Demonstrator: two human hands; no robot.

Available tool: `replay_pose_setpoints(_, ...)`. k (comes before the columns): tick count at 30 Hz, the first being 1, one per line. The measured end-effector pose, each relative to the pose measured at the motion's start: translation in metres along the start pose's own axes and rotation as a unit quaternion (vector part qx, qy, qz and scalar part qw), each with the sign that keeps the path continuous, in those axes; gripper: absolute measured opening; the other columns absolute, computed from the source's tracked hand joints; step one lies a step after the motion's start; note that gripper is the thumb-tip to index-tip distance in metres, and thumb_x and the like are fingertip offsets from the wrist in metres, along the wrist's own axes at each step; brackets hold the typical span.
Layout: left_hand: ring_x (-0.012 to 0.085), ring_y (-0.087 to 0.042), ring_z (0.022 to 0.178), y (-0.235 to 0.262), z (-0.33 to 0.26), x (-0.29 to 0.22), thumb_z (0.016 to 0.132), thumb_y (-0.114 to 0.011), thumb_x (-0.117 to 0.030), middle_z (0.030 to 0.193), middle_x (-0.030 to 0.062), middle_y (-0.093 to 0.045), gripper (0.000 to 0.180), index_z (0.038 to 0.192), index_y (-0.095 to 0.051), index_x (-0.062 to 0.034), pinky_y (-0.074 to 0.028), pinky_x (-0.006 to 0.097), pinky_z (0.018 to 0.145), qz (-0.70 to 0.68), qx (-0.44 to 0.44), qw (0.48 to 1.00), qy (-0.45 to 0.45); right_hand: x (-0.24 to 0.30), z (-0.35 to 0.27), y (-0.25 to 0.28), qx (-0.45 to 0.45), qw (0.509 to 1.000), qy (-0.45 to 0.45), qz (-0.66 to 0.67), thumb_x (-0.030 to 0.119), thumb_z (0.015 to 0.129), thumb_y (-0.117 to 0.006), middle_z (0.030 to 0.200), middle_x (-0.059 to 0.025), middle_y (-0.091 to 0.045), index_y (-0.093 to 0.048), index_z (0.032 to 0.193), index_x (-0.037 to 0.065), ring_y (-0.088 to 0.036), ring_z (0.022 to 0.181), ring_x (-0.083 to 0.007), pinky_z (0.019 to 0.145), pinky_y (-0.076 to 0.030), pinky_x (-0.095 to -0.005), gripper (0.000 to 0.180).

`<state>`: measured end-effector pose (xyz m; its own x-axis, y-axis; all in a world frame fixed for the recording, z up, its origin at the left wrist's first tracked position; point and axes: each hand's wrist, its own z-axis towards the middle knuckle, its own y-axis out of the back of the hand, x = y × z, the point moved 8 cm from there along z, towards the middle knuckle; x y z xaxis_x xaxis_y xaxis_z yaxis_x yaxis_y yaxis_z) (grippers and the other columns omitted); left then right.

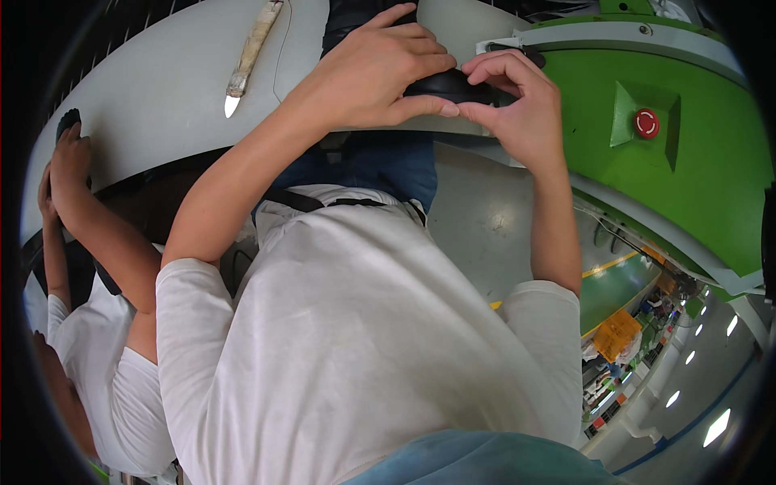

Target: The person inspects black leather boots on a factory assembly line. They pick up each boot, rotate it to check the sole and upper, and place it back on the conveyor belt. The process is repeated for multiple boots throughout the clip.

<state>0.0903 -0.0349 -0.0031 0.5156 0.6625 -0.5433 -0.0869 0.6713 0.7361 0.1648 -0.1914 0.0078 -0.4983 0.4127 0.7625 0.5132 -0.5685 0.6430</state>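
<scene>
A glossy black piece, rounded like a shoe (453,86), lies at the near edge of the pale table, partly hidden by my hands. Across its top reaches my left hand (386,71), fingers stretched over the far side and thumb along the near side. At its right end my right hand (517,97) curls, thumb and fingers bent around the tip. Both thumb tips meet at the near edge. Left of my left forearm lies a short knife (252,50) with a wrapped handle, its blade toward me. A thin thread or wire (284,56) runs beside it.
A green machine panel (582,97) with a red emergency button (647,124) stands close on my right. At left, a co-worker's hand (71,162) holds something dark on the same table (162,89). A yellow-orange crate (617,335) stands farther off, lower right.
</scene>
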Motion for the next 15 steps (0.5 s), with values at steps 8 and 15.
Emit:
replay_pose_setpoints(8,0.0301,-0.070,0.135,-0.014,-0.011,0.007,0.089,-0.090,-0.047,0.135,0.0085,-0.080,0.056,0.128,-0.080,-0.0076,-0.040,0.055,0.132,0.062,-0.051,0.997,-0.007,-0.050,0.000,-0.001,0.100,0.990,0.007,0.100,0.011,0.078,-0.102,0.118,-0.0016,-0.080,-0.084,0.129,0.009,-0.074,0.108,-0.0146,0.099,-0.060,-0.0328,0.054)
replay_pose_setpoints(15,0.0322,-0.072,0.131,-0.001,-0.011,0.002,0.083,-0.095,-0.043,0.130,0.0125,-0.078,0.068,0.137,-0.075,-0.0075,-0.039,0.059,0.134,0.031,-0.038,0.999,-0.019,-0.005,-0.004,0.008,0.041,0.998,0.046,0.009,0.010,0.071,-0.106,0.107,-0.0035,-0.080,-0.085,0.119,0.007,-0.076,0.101,-0.0167,0.093,-0.060,-0.0322,0.052)
